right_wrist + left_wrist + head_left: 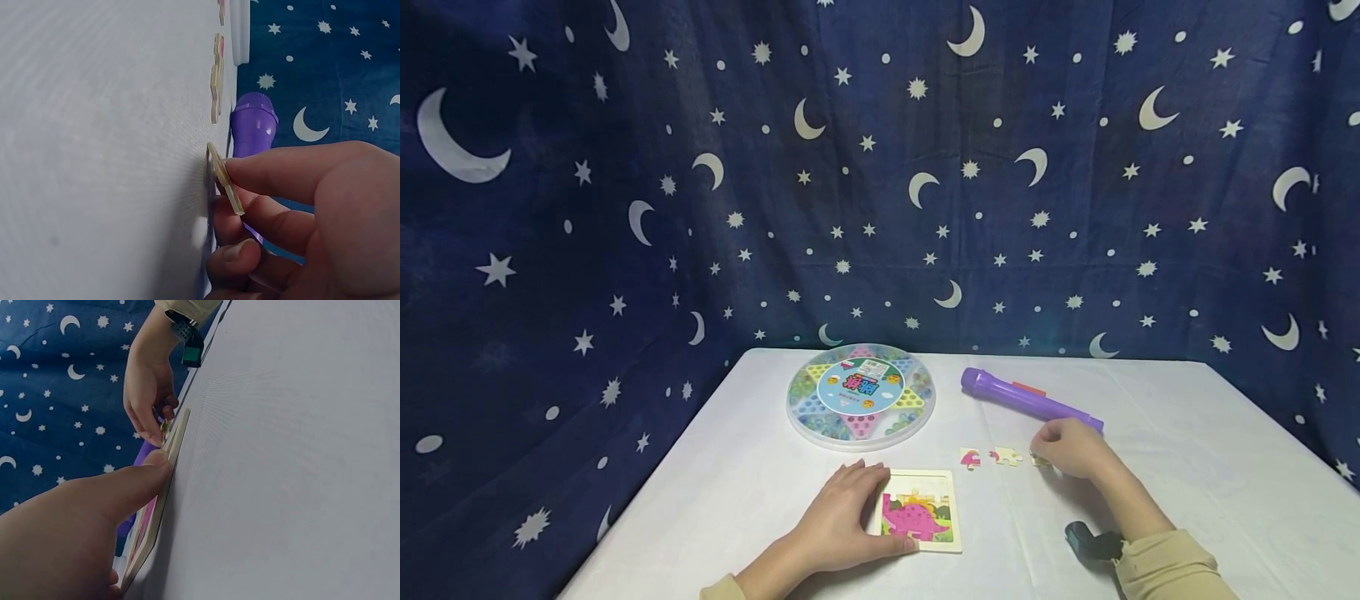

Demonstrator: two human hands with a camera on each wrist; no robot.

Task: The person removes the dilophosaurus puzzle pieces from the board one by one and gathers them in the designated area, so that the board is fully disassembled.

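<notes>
A small wooden jigsaw puzzle (pixel 917 527) with a pink dinosaur, partly filled along its top rows, lies on the table in its pale frame. My left hand (pixel 847 517) holds it at the left side, thumb on the near edge and fingers by the far left corner. My right hand (pixel 1072 448) pinches a puzzle piece (pixel 225 178), which stands tilted, one edge near the tabletop, in the right wrist view. Left of that hand lie two loose pieces: a pink and cream puzzle piece (pixel 1004 456) and a mostly pink puzzle piece (pixel 970 458).
A purple toy microphone (pixel 1030 400) lies behind the loose pieces, with a red part at its side. A round Chinese checkers box (pixel 861 393) sits at the back left. The white table (pixel 730 467) ends at a dark blue star-and-moon curtain (pixel 880 208).
</notes>
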